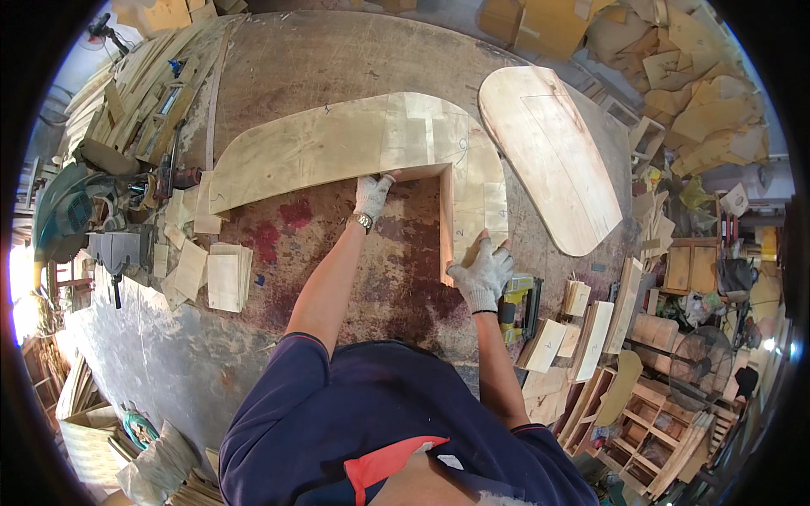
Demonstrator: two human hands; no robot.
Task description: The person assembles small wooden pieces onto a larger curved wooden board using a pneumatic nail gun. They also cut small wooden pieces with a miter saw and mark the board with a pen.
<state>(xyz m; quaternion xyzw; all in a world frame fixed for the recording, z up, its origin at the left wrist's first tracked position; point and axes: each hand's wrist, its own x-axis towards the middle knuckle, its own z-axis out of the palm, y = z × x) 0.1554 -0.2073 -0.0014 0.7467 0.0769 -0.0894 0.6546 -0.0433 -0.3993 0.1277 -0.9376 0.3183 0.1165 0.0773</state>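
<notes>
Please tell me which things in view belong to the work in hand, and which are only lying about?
Belonging, as I judge:
curved wooden panel, touched by the left hand and right hand
probably the green-and-black tool near the right hand

Apparently lying about:
cardboard pieces
fan

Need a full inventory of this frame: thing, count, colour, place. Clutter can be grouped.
Workbench: 1, worn brown, centre
L-shaped wooden piece: 1, pale, mid-bench
Rounded wooden panel: 1, pale, bench right
Nail gun: 1, yellow-green and black, beside right hand
Thin wood pieces: several, pale, bench left
Wood blocks: several, pale, lower right
Wood strips: many, pale, upper left
Flat cut sheets: many, tan, upper right
Power tool: 1, teal, far left
Caged fan: 1 clear, dark, lower right
Wristwatch: 1, metallic, left wrist
Shirt: 1, navy, bottom
Gloved hands: 2, whitish; left hand at the piece's inner edge, right on its near end
</notes>
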